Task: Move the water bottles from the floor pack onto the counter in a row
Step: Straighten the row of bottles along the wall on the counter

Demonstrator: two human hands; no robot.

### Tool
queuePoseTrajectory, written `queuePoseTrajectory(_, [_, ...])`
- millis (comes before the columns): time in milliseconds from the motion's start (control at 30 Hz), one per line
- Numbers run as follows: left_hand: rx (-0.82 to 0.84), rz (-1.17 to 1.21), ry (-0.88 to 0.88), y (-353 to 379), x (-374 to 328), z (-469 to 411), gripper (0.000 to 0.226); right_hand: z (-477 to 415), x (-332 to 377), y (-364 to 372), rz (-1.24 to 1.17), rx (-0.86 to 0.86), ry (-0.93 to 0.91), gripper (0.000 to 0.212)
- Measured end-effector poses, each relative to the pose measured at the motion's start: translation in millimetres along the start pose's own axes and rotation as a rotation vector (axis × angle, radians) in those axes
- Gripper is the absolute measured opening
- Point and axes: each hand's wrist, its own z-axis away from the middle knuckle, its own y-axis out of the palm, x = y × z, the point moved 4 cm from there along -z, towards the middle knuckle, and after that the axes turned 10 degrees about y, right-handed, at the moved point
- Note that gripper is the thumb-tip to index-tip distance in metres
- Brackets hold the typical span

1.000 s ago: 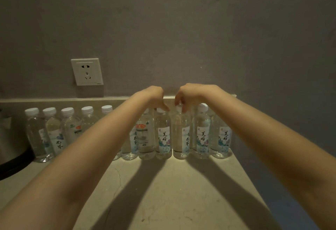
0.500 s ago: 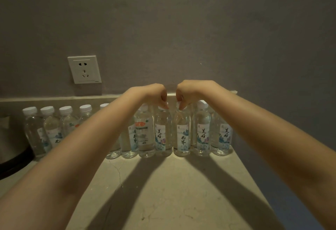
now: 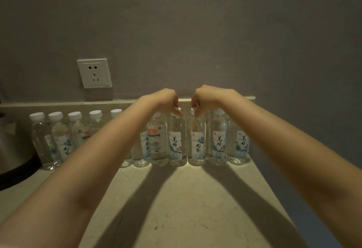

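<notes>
While each grip, left hand (image 3: 166, 100) and right hand (image 3: 205, 98), pinches a bottle (image 3: 177, 140) cap, the full, thin-walled bodies below likely feel heavy and squashy.

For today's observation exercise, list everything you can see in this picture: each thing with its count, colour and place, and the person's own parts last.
water bottles: at least eleven visible, some hidden behind the arm; clear, white caps; upright in a row along the back of the counter.
counter: one, beige stone, foreground.
wall socket: one, white, on the grey wall, left.
kettle: one, metallic with dark base, far left, partly cut off.
left hand: fingers pinching a bottle cap, centre.
right hand: fingers pinching the neighbouring cap.
</notes>
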Motion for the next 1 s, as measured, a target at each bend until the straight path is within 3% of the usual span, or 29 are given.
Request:
queuePoseTrajectory(400, [-0.077, -0.018, -0.011, 4, -4, 10, 0.030, 11, -5, -1, -0.055, -0.053, 0.014, 0.054])
queuePoseTrajectory(600, [-0.138, 0.096, -0.020, -7, -1, 27, 0.036, 20, -1, -15, -0.116, -0.146, -0.017, 0.041])
queuePoseTrajectory(800, [-0.382, 0.208, -0.162, -31, 51, 81, 0.034, 17, 48, -21, -0.173, -0.187, -0.132, 0.035])
queuePoseTrajectory(1000, [-0.323, 0.162, -0.250, -17, 100, 113, 0.033, -7, 94, -11, -0.083, -0.144, -0.067, 0.041])
